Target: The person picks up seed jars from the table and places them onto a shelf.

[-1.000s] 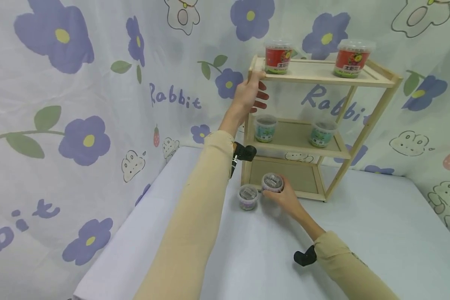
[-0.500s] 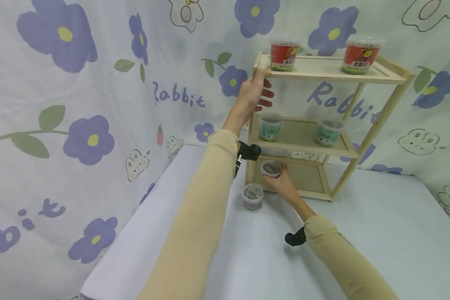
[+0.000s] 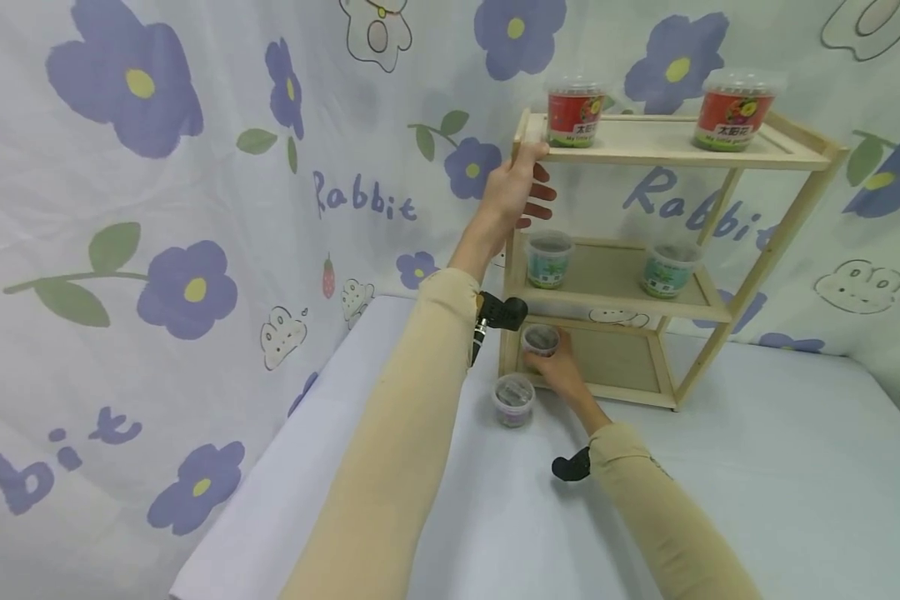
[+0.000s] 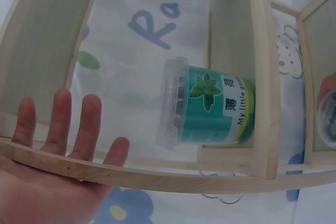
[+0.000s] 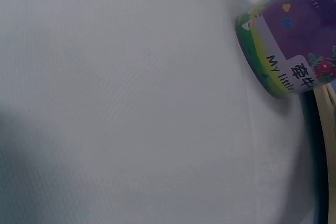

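Observation:
My left hand [image 3: 512,193] holds the upper left corner of a wooden shelf rack [image 3: 637,137]. In the left wrist view its fingers [image 4: 86,129] reach past the post, beside a teal-labelled plastic tub [image 4: 210,103] on the middle board. With my right hand [image 3: 562,365] I grip a small lidded plastic tub [image 3: 540,338] at the left of the bottom board [image 3: 622,354]; whether it touches the board cannot be seen. A similar tub [image 3: 513,402] stands on the table before the rack, its purple label [image 5: 299,35] showing in the right wrist view.
Two red-labelled tubs, a left one [image 3: 574,117] and a right one [image 3: 733,117], stand on the top board. Another teal-labelled tub [image 3: 670,268] is at the middle board's right. White cloth covers the table [image 3: 757,467]; a flower-patterned curtain [image 3: 375,133] hangs behind.
My right hand has carried its tub from the front of the rack up and inward over the bottom board. The left hand keeps its place on the rack; the head view has shifted slightly.

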Demonstrator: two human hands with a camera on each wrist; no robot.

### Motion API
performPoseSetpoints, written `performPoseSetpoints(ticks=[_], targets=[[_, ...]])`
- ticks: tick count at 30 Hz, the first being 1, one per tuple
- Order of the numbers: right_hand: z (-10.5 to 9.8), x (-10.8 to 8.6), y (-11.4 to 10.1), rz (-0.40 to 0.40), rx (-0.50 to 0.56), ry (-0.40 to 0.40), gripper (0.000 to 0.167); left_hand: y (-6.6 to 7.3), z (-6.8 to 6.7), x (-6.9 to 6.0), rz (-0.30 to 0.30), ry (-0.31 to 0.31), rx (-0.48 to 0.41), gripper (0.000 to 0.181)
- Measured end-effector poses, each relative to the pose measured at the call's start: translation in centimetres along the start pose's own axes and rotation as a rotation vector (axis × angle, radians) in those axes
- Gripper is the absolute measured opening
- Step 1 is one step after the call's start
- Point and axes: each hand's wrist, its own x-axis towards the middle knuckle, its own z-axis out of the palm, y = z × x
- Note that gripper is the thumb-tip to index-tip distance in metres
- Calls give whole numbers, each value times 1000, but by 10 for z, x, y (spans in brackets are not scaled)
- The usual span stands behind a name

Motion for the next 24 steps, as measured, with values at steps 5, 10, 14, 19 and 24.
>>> performPoseSetpoints(ticks=[5, 10, 14, 19, 24], targets=[[4, -1, 2, 20, 4, -9, 86, 0, 1, 0, 13, 4, -10, 43], [7, -1, 2, 30, 11, -17, 86, 0, 1, -1, 13, 11, -13, 45], [7, -1, 2, 22, 15, -19, 85, 0, 1, -2, 12, 13, -14, 44], [8, -1, 2, 26, 18, -9, 86, 0, 1, -2, 11, 18, -11, 42], [7, -3, 3, 13, 40, -13, 88, 0, 2, -2, 11, 20, -6, 44]])
